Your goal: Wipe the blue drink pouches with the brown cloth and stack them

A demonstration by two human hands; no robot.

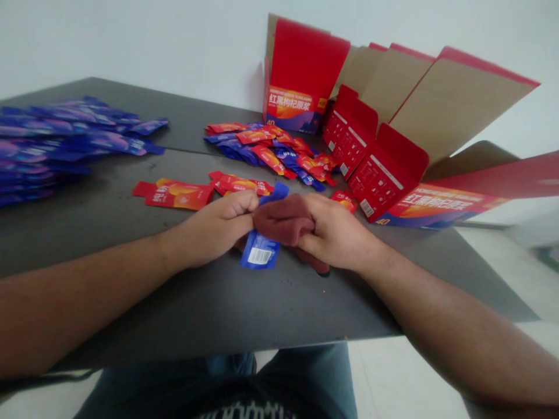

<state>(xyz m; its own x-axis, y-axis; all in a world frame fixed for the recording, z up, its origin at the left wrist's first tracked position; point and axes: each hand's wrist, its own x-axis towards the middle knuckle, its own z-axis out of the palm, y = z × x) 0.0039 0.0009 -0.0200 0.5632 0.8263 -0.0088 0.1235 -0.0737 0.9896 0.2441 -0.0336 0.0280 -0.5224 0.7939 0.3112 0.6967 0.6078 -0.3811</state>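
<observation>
My left hand point(213, 228) and my right hand point(336, 231) meet at the middle of the dark grey table point(131, 233). Between them, a maroon cloth point(283, 220) is wrapped around a blue sachet point(259, 253), whose barcode end hangs below and whose tip shows above. My right hand grips the cloth over the sachet, and my left fingers pinch the sachet and the cloth's edge. Just beyond my left hand lie loose red sachets point(177, 195). A small red sachet point(344, 201) lies past my right fingers.
A heap of purple-blue sachets point(52, 142) lies at the far left. Mixed red and blue sachets point(271, 152) lie at the back. Open red cardboard cartons point(375, 151) with Chinese print stand at the back right, near the table's right edge.
</observation>
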